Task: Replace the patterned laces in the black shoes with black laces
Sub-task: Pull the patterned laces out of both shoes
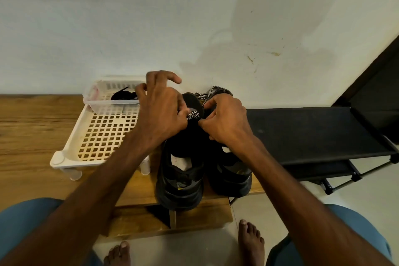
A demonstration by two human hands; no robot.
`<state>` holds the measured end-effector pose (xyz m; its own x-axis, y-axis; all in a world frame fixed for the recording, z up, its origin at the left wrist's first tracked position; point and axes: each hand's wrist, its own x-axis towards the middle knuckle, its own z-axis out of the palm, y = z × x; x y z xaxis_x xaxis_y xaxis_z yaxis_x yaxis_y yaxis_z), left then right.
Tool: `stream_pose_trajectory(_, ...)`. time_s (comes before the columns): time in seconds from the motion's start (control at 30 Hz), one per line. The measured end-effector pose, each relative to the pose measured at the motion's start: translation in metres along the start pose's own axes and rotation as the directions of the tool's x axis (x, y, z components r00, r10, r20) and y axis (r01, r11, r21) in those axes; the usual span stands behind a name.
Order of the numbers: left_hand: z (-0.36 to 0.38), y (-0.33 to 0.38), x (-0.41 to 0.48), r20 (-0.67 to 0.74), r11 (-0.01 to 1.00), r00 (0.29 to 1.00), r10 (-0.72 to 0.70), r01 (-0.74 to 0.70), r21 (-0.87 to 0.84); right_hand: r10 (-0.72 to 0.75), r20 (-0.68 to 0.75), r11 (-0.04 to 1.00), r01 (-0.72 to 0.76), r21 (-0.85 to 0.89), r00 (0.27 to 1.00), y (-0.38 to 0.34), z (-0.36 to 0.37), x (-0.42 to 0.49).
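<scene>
Black flat laces (123, 95) lay coiled in a clear slotted plastic basket (95, 101). Beside it, on a brown wooden bench (32, 127), stood two black chunky-soled shoes (180, 190). The left hand (160, 112) and the right hand (226, 123) both pinched one black-and-white woven patterned lace (193, 115) over the left shoe's tongue.

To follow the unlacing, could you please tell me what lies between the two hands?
Head view: a short stretch of patterned lace bridges the left hand and right hand, above the black shoe.
</scene>
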<state>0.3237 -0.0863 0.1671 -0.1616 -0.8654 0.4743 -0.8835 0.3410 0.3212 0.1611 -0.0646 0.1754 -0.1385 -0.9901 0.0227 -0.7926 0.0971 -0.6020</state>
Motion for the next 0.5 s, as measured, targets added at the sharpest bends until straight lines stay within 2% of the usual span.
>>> stream_pose_trajectory(0.07,-0.012,-0.009,0.004,-0.141,0.996,0.986,-0.088,0.084,-0.032,0.004,0.002,1.000,-0.004,0.001,1.000,0.001,-0.001,0.001)
stream_pose_trajectory(0.13,-0.024,-0.018,0.007,-0.267,0.975,0.939,-0.218,0.199,-0.098,0.007,0.005,1.000,-0.007,-0.004,1.000,0.001,-0.001,0.001)
stream_pose_trajectory(0.23,-0.031,-0.030,0.007,-0.344,0.924,0.858,-0.382,0.353,-0.144,0.004,-0.005,1.000,-0.004,-0.025,1.000,0.001,-0.001,0.001)
stream_pose_trajectory(0.33,-0.025,-0.029,0.006,-0.259,0.921,0.884,-0.389,0.367,-0.131,0.003,-0.015,0.999,-0.004,-0.045,1.000,0.000,0.000,0.001)
stream_pose_trajectory(0.43,-0.013,-0.005,0.001,-0.091,0.967,0.969,-0.232,0.219,-0.131,0.007,-0.015,0.999,-0.008,-0.047,1.000,-0.001,0.000,0.000)
stream_pose_trajectory(0.5,-0.004,0.013,-0.005,0.045,0.988,0.994,-0.103,0.108,-0.110,0.002,-0.010,0.999,-0.003,-0.038,1.000,-0.001,-0.001,-0.001)
